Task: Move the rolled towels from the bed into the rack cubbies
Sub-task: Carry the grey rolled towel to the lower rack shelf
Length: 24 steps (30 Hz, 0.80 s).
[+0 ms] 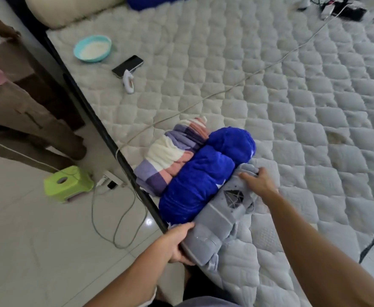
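Towels lie rolled at the bed edge (106, 131): striped roll (170, 156), then blue roll (206, 176), then grey roll (221, 218) touching it. Left hand (179, 244) clamps the grey roll's near end, right hand (259, 180) its far end; lifting level should keep it from unrolling.

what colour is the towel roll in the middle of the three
Bright royal blue middle towel roll, with a few tiny white specks, seen best in the head view.

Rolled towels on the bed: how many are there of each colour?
Grey towel, gripped at its ends by the left hand and right hand: 1
Blue towel: 1
Striped purple, white and pink towel: 1
Total: 3
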Available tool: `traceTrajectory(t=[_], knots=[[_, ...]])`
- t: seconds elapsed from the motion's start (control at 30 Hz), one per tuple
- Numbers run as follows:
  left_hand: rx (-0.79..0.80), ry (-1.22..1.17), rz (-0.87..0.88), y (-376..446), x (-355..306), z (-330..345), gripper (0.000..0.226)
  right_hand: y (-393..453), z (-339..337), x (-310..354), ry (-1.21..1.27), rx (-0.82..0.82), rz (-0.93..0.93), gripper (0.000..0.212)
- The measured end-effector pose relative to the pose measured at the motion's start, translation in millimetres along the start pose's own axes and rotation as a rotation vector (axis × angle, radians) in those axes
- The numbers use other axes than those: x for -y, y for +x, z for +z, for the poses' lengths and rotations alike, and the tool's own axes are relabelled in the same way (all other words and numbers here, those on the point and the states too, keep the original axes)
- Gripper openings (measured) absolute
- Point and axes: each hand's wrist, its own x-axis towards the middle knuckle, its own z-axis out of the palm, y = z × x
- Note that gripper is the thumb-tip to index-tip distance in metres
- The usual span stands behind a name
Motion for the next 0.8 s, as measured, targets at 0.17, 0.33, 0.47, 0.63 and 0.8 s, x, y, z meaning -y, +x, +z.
traceTrajectory(t=[0.17, 0.33, 0.47, 0.63, 0.8], knots=[[-0.030, 0.076, 0.063, -4.6, 8.2, -8.5, 0.044, -29.9, -5.7, -15.5, 0.033, -0.103, -0.029, 0.050], [-0.042, 0.162, 0.123, -21.0, 22.6, -47.3, 0.064, -96.6, 7.9, -25.4, 0.102, -0.213, -0.067, 0.052], [-0.113, 0.107, 0.264, -54.5, 50.8, -104.7, 0.057, -161.6, 38.6, -3.2, 0.100, -0.185, -0.217, 0.042], [-0.182, -0.220, 0.494, -105.1, 117.0, -206.7, 0.044, -256.1, 101.4, 44.8, 0.006, -0.106, -0.487, 0.055], [-0.215, -0.684, 0.627, -162.9, 198.1, -325.6, 0.022, -351.6, 198.4, 94.4, -0.013, 0.107, -0.762, 0.058]])
